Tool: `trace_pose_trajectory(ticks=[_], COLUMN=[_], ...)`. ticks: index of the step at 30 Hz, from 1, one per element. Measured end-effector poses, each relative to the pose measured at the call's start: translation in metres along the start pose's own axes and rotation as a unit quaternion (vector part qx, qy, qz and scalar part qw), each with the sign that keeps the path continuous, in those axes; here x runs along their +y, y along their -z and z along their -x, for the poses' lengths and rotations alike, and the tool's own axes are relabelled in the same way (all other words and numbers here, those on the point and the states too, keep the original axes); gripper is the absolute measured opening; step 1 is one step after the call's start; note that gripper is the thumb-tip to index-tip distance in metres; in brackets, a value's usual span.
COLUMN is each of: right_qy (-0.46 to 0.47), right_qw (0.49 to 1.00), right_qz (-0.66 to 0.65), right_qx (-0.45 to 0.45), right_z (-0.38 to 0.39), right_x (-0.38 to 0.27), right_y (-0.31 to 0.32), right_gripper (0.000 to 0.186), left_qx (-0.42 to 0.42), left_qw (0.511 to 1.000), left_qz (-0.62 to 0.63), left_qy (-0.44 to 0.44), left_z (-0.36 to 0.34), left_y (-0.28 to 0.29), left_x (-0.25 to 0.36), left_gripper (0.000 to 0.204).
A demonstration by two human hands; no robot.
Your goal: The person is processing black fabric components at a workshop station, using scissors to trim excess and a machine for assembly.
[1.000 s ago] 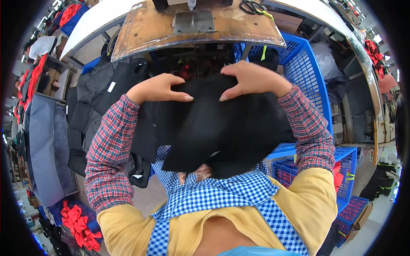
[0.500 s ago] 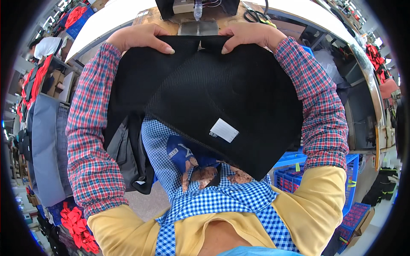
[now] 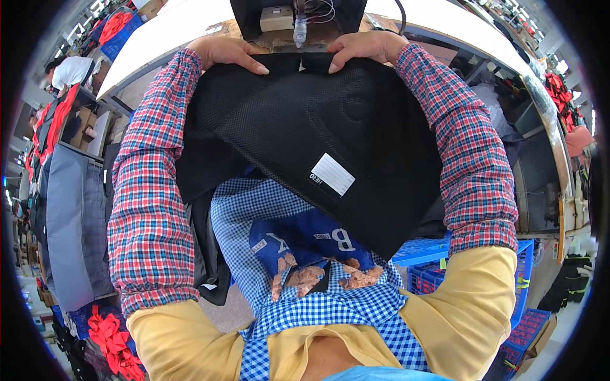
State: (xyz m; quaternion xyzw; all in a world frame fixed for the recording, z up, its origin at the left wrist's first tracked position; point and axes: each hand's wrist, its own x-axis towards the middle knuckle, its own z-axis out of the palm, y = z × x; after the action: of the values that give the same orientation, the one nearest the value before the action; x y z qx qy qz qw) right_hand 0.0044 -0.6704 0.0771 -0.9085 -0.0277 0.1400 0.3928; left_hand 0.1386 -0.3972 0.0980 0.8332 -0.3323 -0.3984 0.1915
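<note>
Room: I see a crowded workshop, with a white table arcing across the top of the frame and blue crates at lower right.
Machine: a dark sewing machine sits at top centre.
Fabric: a black mesh panel with a white label fills the centre, draped toward my lap.
Left hand: my left hand lies nearly flat, fingers curled over the panel's upper left edge.
Right hand: my right hand presses likewise on the upper right edge.

One black mesh fabric panel, one white label on it, two hands, two blue crates near right.
</note>
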Motion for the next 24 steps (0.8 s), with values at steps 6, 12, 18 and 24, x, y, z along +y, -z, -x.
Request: trace_pose_trajectory(ticks=[6,12,18,24], right_qy=[-0.010,0.006,0.009,0.035], right_qw=[0.999,0.997,0.999,0.998], right_qz=[-0.012,-0.046,-0.031,-0.045], right_qx=[-0.044,-0.058,-0.008,-0.034], right_z=[0.004,-0.009,-0.008,-0.015], right_x=[-0.015,-0.007,-0.004,0.000], right_y=[0.010,0.014,0.019,0.021], right_gripper=[0.070,0.069,0.071,0.066], left_qx=[0.002,0.016,-0.005,0.011], left_qw=[0.999,0.996,0.992,0.995], left_qz=[0.040,0.090,0.124,0.101], left_qy=[0.004,0.011,-0.022,-0.020], left_z=[0.000,-0.003,-0.001,-0.005], left_y=[0.004,0.010,0.013,0.018], left_x=[0.001,-0.007,-0.005,-0.009], left_gripper=[0.064,0.056,0.054,0.057])
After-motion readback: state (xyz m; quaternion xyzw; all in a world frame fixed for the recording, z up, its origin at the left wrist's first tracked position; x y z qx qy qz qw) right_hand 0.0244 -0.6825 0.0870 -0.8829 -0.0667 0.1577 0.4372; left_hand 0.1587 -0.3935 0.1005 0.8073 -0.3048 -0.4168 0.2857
